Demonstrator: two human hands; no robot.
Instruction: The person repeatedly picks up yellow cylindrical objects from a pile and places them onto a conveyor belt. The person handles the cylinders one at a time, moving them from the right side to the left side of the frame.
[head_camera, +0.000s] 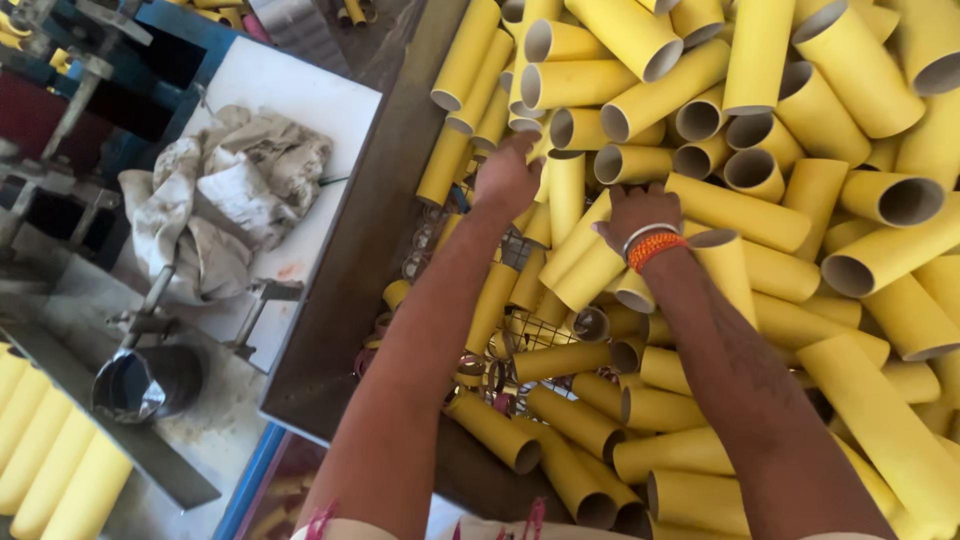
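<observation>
— Head view, going left to right: what do we have at the far left?

— We see a crumpled, stained grey-white cloth lying on a white board, and near it a dark metal scoop. More yellow tubes lie at the near left edge. No labels or signs show anywhere.

— And our hands?

— Our left hand reaches far into the heap of yellow cardboard tubes, fingers curled down among them; we cannot tell whether it grips one. Our right hand, with an orange and white wristband, presses fingers-down on the tubes, its grip hidden.

— How far along?

— We judge it early: the heap is still large, spilling across a wire mesh tray.
</observation>
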